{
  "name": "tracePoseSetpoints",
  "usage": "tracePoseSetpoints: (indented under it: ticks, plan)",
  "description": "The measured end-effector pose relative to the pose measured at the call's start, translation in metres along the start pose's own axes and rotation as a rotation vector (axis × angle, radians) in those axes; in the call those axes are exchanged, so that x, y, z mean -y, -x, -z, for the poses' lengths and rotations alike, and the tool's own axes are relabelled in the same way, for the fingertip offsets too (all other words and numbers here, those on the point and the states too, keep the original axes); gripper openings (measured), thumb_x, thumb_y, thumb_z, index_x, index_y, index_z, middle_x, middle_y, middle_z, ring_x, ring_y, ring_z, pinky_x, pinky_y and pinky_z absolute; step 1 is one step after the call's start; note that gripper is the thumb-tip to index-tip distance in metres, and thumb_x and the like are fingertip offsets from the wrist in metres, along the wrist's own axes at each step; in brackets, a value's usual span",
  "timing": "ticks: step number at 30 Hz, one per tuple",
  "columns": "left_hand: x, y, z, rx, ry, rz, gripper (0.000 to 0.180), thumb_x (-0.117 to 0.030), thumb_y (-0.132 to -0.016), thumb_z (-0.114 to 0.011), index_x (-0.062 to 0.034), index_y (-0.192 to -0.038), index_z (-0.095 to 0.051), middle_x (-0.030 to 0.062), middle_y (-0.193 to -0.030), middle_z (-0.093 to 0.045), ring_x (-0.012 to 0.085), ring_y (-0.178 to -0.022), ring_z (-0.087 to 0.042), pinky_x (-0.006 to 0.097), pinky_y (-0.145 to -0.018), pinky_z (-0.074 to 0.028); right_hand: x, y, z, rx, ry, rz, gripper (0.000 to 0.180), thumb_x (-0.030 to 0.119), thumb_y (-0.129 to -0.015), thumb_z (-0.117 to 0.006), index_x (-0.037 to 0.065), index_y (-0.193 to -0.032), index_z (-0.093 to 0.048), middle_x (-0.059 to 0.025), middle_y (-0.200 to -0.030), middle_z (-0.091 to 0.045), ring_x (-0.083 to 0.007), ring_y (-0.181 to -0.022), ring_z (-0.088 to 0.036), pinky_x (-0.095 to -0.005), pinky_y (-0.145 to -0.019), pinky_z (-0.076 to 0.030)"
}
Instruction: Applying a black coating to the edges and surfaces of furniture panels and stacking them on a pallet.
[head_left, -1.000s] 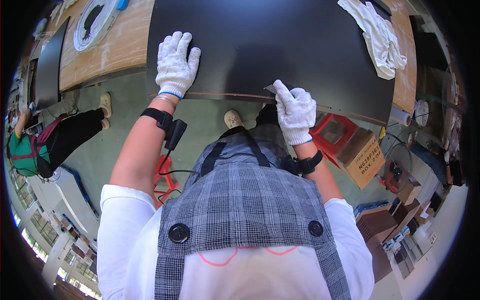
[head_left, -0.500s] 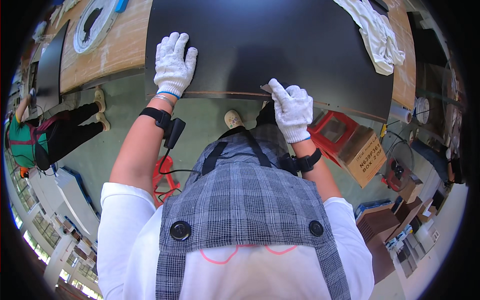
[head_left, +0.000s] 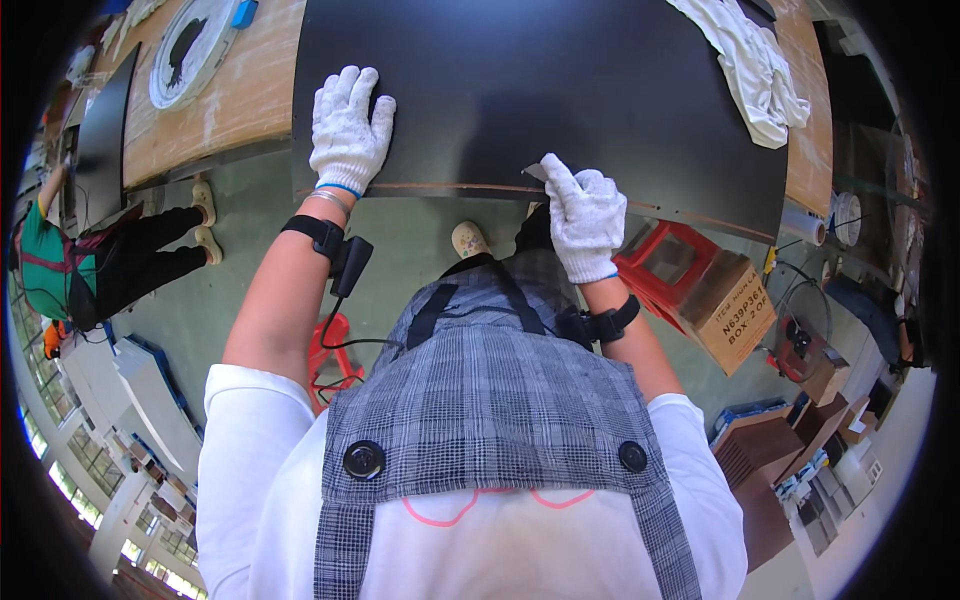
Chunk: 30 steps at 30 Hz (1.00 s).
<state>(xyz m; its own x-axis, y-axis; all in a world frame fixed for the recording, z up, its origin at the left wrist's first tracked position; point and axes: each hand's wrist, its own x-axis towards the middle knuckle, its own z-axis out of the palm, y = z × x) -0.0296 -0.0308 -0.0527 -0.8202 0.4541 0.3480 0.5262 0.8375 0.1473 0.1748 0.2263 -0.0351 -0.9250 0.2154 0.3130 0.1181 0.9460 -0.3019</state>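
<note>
A large black panel (head_left: 430,90) lies in front of me, with a narrow brown strip along its near edge. My left hand (head_left: 350,130), in a white knitted glove, rests flat on the panel near its left side, fingers spread. In the same kind of glove, my right hand (head_left: 586,218) is closed at the near edge, index finger stretched forward. From its fingertips sticks out a thin grey scraper blade (head_left: 536,172), close to the brown edge; the rest of it is hidden in the glove.
A white cloth (head_left: 750,85) is draped over the panel's right side. The wooden table (head_left: 215,120) carries a round white tub (head_left: 190,55) and a blue block (head_left: 244,13). Red stools (head_left: 660,265) and a cardboard box (head_left: 735,315) stand below right. Another person (head_left: 60,260) works at far left.
Both my hands keep almost the same places; the blade at my right fingertips has tilted slightly. The other person at far left has shifted an arm.
</note>
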Motion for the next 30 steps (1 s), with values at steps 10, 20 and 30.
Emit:
tracePoseSetpoints:
  ticks: [10,20,30]
  plan:
    - [-0.0005,-0.0006,-0.0006,-0.056,0.018,-0.041,0.043,-0.032,-0.093,-0.064,-0.0084,-0.128,-0.062,0.0168,-0.133,-0.059,0.0386,-0.126,-0.049,0.049,-0.112,-0.035,-0.0007,-0.0001,-0.0005,0.016,-0.007,0.002,0.035,0.022,-0.082,-0.075,0.027,-0.116,-0.072,-0.0017,-0.076,-0.058,-0.0247,-0.071,-0.059,-0.0418,-0.061,-0.046]
    - [-0.0014,-0.0014,0.0019,0.001,0.041,-0.009,0.042,-0.033,-0.094,-0.063,-0.0086,-0.128,-0.062,0.0174,-0.136,-0.057,0.0387,-0.128,-0.049,0.049,-0.113,-0.034,-0.0015,0.0001,0.0003,0.010,-0.025,0.027,0.037,0.019,-0.081,-0.075,0.026,-0.117,-0.072,-0.0022,-0.077,-0.059,-0.0251,-0.071,-0.059,-0.0415,-0.060,-0.046]
    - [0.0016,0.0006,-0.0038,-0.023,0.007,-0.019,0.044,-0.035,-0.095,-0.062,-0.0095,-0.131,-0.062,0.0178,-0.139,-0.057,0.0391,-0.131,-0.048,0.049,-0.115,-0.032,-0.0012,-0.0011,-0.0002,-0.011,-0.023,0.029,0.037,0.017,-0.080,-0.075,0.026,-0.116,-0.073,-0.0026,-0.075,-0.059,-0.0249,-0.069,-0.058,-0.0412,-0.058,-0.046]
